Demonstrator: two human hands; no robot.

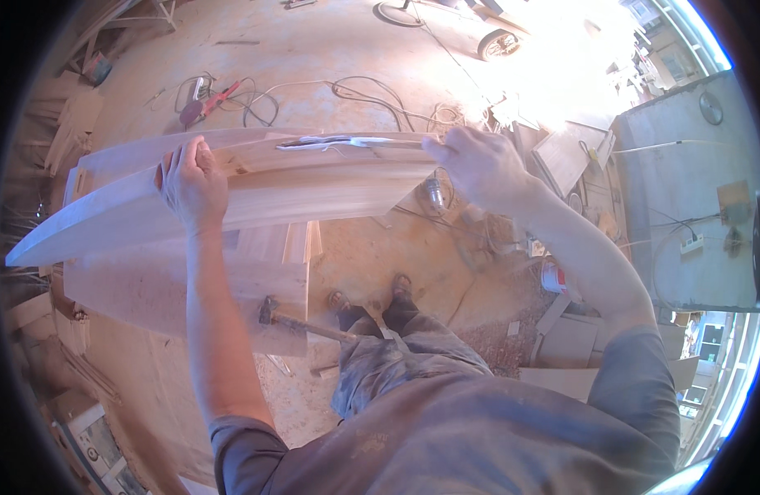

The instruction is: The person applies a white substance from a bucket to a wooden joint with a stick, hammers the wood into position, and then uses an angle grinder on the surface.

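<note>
A long pale wooden panel (314,186) is held up in front of me, slanting down to a curved end at the left. My left hand (194,183) is closed over its upper edge. White glue (339,143) lies in a streak along a dark slit in that edge. My right hand (483,169) is at the panel's right end, its fingers pinched together by the slit. Whatever thin thing those fingers may hold is too small to make out. Under the panel, a hammer (269,312) rests by the stacked boards (149,293), its handle pointing toward my legs.
A red angle grinder (211,106) with coiled cables (380,99) lies on the floor beyond the panel. At right are a metal-topped bench (685,264), a white-and-red bucket (553,278) and loose boards (574,157). Wood offcuts (70,136) crowd the left side.
</note>
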